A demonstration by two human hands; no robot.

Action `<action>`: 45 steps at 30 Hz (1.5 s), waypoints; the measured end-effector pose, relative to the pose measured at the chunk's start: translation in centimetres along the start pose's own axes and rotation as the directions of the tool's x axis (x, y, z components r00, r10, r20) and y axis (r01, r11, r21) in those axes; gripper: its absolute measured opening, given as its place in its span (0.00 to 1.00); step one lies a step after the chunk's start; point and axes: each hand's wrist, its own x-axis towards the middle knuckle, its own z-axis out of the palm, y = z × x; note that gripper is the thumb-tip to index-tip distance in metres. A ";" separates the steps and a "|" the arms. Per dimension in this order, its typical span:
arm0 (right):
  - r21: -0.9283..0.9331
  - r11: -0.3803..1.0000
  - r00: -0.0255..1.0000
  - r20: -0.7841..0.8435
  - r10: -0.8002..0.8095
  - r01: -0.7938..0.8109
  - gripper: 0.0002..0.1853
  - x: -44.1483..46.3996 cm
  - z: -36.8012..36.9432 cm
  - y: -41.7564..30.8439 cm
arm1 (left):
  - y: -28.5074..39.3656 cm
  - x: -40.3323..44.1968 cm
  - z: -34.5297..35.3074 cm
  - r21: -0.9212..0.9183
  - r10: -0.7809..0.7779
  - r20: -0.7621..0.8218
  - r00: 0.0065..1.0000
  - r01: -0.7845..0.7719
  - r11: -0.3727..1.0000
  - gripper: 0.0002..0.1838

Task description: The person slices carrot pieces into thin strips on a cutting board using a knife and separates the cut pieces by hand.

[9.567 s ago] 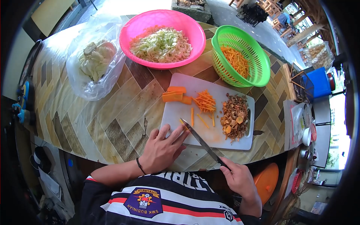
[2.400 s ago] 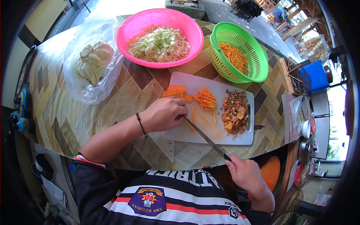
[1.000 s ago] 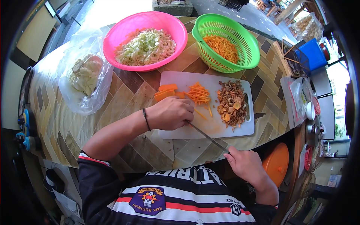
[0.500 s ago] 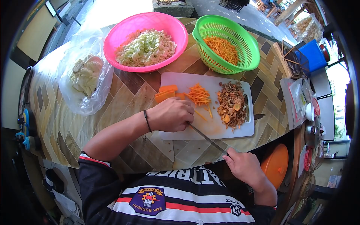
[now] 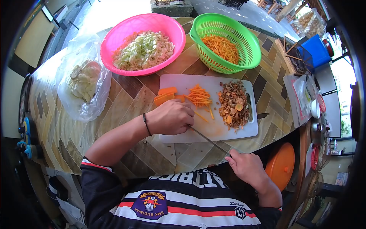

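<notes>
My left hand [image 5: 173, 117] is curled and pressed down over the left part of a white cutting board [image 5: 244, 133]. Its fingers hide whatever lies beneath them. Flat carrot slices [image 5: 164, 95] lie just beyond this hand, and a small heap of thin carrot strips [image 5: 199, 96] is to their right. My right hand [image 5: 247, 168] grips the handle of a knife [image 5: 209, 139] in front of the board's near edge. The blade slants up to the left, its far end close to my left fingers. A heap of brownish peelings [image 5: 233, 105] with carrot ends covers the board's right side.
A pink basin [image 5: 110, 66] of chopped cabbage and a green colander [image 5: 249, 57] of carrot strips stand behind the board. On the left, a clear plastic bag [image 5: 91, 108] holds cabbage. An orange lid-like object [image 5: 280, 166] sits below the table edge at right.
The whole view has shifted slightly. Both hands and the knife stay in nearly the same place, with only a small change in the knife's angle.
</notes>
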 end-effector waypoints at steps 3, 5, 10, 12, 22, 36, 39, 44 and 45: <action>-0.004 1.000 1.000 0.003 0.004 -0.004 0.14 0.0 0.2 0.1 | 0.1 0.1 -0.3 0.022 -0.007 0.023 1.000 0.007 1.000 0.05; 0.003 1.000 1.000 0.003 0.000 0.000 0.14 0.0 0.3 0.2 | 0.4 0.2 -0.7 0.044 -0.012 0.036 0.999 0.011 0.999 0.05; 0.009 1.000 1.000 -0.013 -0.013 0.013 0.14 0.0 0.1 0.1 | 1.7 0.7 -1.9 0.022 0.017 0.030 0.999 -0.017 1.000 0.04; 0.005 1.000 1.000 -0.012 -0.016 0.016 0.14 0.0 -0.1 0.1 | 2.0 0.7 -1.9 0.075 0.011 0.069 0.998 -0.016 0.997 0.02; 0.030 0.999 0.999 0.047 -0.018 0.016 0.14 0.2 -0.6 -0.1 | 3.1 0.7 -1.0 0.183 0.021 0.073 0.997 -0.034 0.983 0.03; 0.097 0.994 0.997 0.048 -0.062 0.057 0.15 0.3 -0.5 0.7 | 2.0 -0.9 -3.4 -0.101 -0.197 -0.068 0.978 0.189 0.977 0.13; 0.091 0.994 0.995 0.073 -0.070 0.063 0.15 0.6 -0.9 0.9 | 2.2 -1.4 -3.3 -0.053 -0.178 -0.065 0.982 0.174 0.983 0.13; 0.036 0.997 0.994 0.077 -0.075 0.073 0.15 0.9 -1.2 1.1 | 1.6 -1.0 -2.7 -0.045 -0.211 0.078 0.974 0.215 0.976 0.13; 0.038 0.996 0.994 0.074 -0.080 0.077 0.15 0.9 -1.3 1.3 | 1.2 -1.0 -2.4 -0.040 -0.215 0.102 0.971 0.220 0.975 0.13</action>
